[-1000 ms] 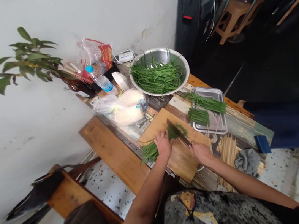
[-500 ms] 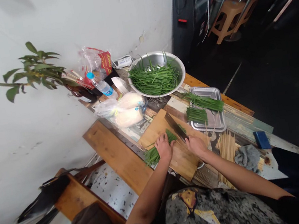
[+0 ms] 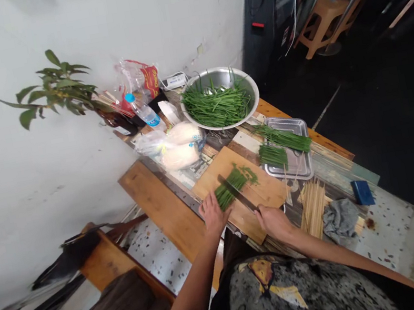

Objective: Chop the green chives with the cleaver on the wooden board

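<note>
A cut bundle of garlic chives [image 3: 226,193] lies across the wooden cutting board [image 3: 261,223], with small chopped pieces [image 3: 249,175] at its right end. My left hand [image 3: 214,213] is closed around the left end of the bundle, fingers behind and thumb in front. In my right hand [image 3: 273,220] is the handle of a kitchen knife [image 3: 238,193]. Its blade lies across the chives, just right of my left hand; whether the edge touches the board is hidden.
Behind the board stands a metal bowl [image 3: 253,94] of long chives. A metal tray [image 3: 301,169] holds more chives to the right, near wooden skewers [image 3: 312,208] and a grey cloth [image 3: 339,220]. Bagged white food [image 3: 181,155] and a water bottle [image 3: 148,115] stand back left.
My left hand has drawn back toward the left end of the chives. The knife has moved left and now lies over the bundle, whose long left end no longer sticks out past my hand.
</note>
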The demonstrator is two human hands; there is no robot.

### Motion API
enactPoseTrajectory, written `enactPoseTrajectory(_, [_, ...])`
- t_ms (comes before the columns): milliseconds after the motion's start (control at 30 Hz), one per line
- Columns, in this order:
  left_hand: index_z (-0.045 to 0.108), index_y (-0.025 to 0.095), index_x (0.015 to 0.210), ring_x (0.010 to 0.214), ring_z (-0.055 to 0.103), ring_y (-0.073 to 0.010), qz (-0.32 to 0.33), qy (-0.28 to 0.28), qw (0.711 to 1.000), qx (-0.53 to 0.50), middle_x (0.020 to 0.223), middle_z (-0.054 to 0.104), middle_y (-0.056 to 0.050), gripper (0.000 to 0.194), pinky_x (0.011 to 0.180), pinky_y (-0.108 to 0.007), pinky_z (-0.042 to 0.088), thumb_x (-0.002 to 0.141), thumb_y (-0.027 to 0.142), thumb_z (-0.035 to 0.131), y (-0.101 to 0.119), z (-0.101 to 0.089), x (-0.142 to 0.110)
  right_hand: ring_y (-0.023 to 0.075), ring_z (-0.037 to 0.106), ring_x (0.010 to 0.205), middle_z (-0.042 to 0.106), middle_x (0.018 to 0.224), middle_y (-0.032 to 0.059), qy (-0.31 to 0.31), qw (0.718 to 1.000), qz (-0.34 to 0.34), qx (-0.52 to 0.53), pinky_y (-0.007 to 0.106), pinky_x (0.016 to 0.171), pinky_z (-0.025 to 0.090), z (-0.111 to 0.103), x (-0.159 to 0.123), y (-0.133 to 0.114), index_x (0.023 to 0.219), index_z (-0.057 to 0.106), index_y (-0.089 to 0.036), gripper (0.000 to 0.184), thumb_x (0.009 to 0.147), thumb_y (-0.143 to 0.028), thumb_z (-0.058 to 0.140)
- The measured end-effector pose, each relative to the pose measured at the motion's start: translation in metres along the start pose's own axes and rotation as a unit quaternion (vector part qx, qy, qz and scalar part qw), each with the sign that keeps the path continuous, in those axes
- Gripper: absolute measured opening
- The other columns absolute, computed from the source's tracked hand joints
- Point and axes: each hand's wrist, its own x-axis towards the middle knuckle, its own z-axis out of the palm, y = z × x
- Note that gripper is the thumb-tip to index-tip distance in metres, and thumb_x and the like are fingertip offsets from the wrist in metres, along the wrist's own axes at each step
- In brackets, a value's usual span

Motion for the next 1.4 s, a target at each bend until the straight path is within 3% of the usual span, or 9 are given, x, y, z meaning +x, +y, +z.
enactPoseTrajectory(100, [0.032, 0.013, 0.138, 0.117, 0.04, -0.028, -0.002, -0.007, 1.0, 0.019, 0.129, 0.046, -0.017, 0.07, 0.099, -0.042, 0.029, 0.081, 0.051, 0.049, -0.008, 0.003, -0.007, 0.0207, 0.066, 0.08, 0.068, 0.087, 0.0125, -0.024, 0.999, -0.025, -0.004, 0.026, 0.066, 0.042, 0.007, 0.0, -0.012, 0.099, 0.054, -0.014, 0.032, 0.094, -0.029, 0.026])
enactPoseTrajectory(233, [0.038, 0.011, 0.134, 0.111, 0.043, -0.0278, 0.006, -0.005, 0.998, 0.057, 0.12, 0.049, -0.016, 0.059, 0.093, -0.04, 0.034, 0.086, 0.044, 0.046, 0.002, 0.007, -0.007, 0.0219, 0.066, 0.078, 0.069, 0.086, 0.0138, -0.029, 0.999, -0.028, -0.01, 0.027, 0.064, 0.043, 0.01, 0.005, -0.019, 0.097, 0.056, -0.013, 0.034, 0.094, -0.03, 0.026])
enactPoseTrajectory(567, [0.045, 0.01, 0.127, 0.097, 0.045, -0.0258, 0.001, -0.035, 0.995, 0.093, 0.106, 0.051, -0.014, 0.046, 0.084, -0.038, 0.038, 0.087, 0.034, 0.047, 0.007, 0.016, -0.005, 0.0235, 0.066, 0.082, 0.069, 0.089, 0.015, -0.038, 0.999, -0.024, -0.028, 0.029, 0.069, 0.046, 0.02, 0.014, -0.016, 0.1, 0.059, -0.011, 0.038, 0.094, -0.031, 0.026])
enactPoseTrajectory(767, [0.047, 0.007, 0.125, 0.096, 0.045, -0.0266, 0.057, -0.015, 0.992, 0.112, 0.104, 0.052, -0.014, 0.042, 0.083, -0.041, 0.038, 0.089, 0.03, 0.042, -0.002, 0.026, -0.003, 0.0243, 0.067, 0.079, 0.069, 0.083, 0.0162, -0.036, 0.999, -0.002, -0.033, 0.028, 0.064, 0.047, 0.033, 0.026, -0.022, 0.097, 0.06, -0.01, 0.034, 0.092, -0.027, 0.031])
enactPoseTrajectory(933, [0.049, 0.006, 0.124, 0.091, 0.046, -0.0262, 0.094, -0.001, 0.988, 0.121, 0.1, 0.053, -0.015, 0.038, 0.078, -0.041, 0.039, 0.089, 0.016, 0.035, -0.008, 0.027, -0.006, 0.0231, 0.066, 0.084, 0.069, 0.089, 0.017, -0.015, 1.0, -0.007, -0.01, 0.027, 0.066, 0.045, 0.037, 0.043, -0.033, 0.099, 0.059, -0.011, 0.035, 0.093, -0.028, 0.03])
enactPoseTrajectory(1133, [0.055, 0.008, 0.113, 0.09, 0.05, -0.0255, 0.011, 0.004, 0.999, 0.041, 0.093, 0.055, -0.014, 0.034, 0.082, -0.042, 0.039, 0.087, 0.012, 0.033, -0.004, 0.026, 0.002, 0.0192, 0.066, 0.079, 0.069, 0.087, 0.012, 0.007, 1.0, -0.017, 0.02, 0.024, 0.065, 0.043, 0.031, 0.033, -0.021, 0.095, 0.059, -0.014, 0.035, 0.093, -0.032, 0.029])
enactPoseTrajectory(1267, [0.056, 0.008, 0.103, 0.092, 0.053, -0.0245, -0.055, 0.014, 0.994, -0.097, 0.093, 0.057, -0.015, 0.031, 0.084, -0.039, 0.042, 0.084, 0.009, 0.032, -0.018, 0.015, 0.025, 0.0186, 0.065, 0.075, 0.068, 0.08, 0.0113, 0.069, 0.994, -0.01, 0.085, 0.025, 0.066, 0.043, 0.035, 0.01, 0.006, 0.092, 0.058, -0.012, 0.038, 0.093, -0.033, 0.026])
enactPoseTrajectory(1400, [0.055, 0.013, 0.1, 0.086, 0.055, -0.0217, -0.025, 0.055, 0.984, -0.169, 0.091, 0.058, -0.011, 0.027, 0.079, -0.035, 0.046, 0.083, 0.011, 0.033, -0.028, -0.029, 0.069, 0.0204, 0.065, 0.069, 0.066, 0.073, 0.0113, 0.14, 0.976, -0.027, 0.165, 0.027, 0.063, 0.044, 0.043, -0.018, 0.041, 0.087, 0.059, -0.012, 0.044, 0.092, -0.037, 0.023])
